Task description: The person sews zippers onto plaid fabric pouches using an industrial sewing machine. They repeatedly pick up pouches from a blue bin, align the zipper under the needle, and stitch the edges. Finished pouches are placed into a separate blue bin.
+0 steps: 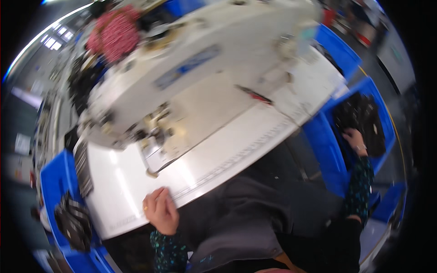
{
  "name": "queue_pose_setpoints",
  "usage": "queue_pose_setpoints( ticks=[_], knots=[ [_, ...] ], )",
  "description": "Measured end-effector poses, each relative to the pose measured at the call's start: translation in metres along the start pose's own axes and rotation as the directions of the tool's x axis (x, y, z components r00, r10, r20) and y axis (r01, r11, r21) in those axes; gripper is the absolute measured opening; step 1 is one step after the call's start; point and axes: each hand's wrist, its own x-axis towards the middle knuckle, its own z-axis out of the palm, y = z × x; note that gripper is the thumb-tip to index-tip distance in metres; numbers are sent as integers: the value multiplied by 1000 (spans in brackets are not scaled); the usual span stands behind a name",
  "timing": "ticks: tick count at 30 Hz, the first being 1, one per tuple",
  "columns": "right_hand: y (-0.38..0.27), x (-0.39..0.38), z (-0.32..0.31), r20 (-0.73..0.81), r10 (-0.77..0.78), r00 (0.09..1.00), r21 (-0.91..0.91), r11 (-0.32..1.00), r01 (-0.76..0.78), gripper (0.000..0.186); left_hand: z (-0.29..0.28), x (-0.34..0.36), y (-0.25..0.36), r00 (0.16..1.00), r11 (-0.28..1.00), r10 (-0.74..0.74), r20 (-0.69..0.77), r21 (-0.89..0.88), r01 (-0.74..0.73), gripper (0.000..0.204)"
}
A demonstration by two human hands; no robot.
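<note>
My left hand (pixel 161 209) rests at the near edge of the white sewing table (pixel 116 191), fingers loosely curled together, with nothing visible in them. The sewing machine (pixel 200 63) stands across the table, its needle area above a metal plate. My right hand (pixel 355 140) is inside a blue bin (pixel 318 145) at the right, fingers curled on dark, glossy pieces (pixel 359 113). Red and black snips (pixel 255 94) lie beside the machine. The view is somewhat blurred.
Another blue bin (pixel 57 168) with dark striped pieces (pixel 73 220) stands left. A blue bin (pixel 341 45) sits behind the right one. A pink textured bundle (pixel 116 34) lies beyond the machine. Grey cloth (pixel 232 236) lies below the table edge, near my lap.
</note>
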Motion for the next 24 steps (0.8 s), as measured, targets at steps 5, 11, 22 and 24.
queue_pose_setpoints(
  ticks=[5, 11, 22, 24],
  knots=[
    [-43, 14, -44, -317, -151, 936, 143, 968, 204, 27, -6, 9, -6, 999, 1000, 2, -33, -26, -3, 25],
    [-281, -21, -56, -395, -619, 679, -13, 743, 669, 20, -34, 7, -44, 994, 984, -78, 78, -155, 90, 25],
    [-468, -75, 4, -311, -893, 325, 131, 299, 945, 10, -99, 48, -317, 778, 625, -594, -204, 492, 606, 35],
    [-483, -79, 9, -295, -892, 344, 213, 289, 933, 11, -99, 51, -330, 773, 558, -609, -178, 596, 577, 32]
  ],
)
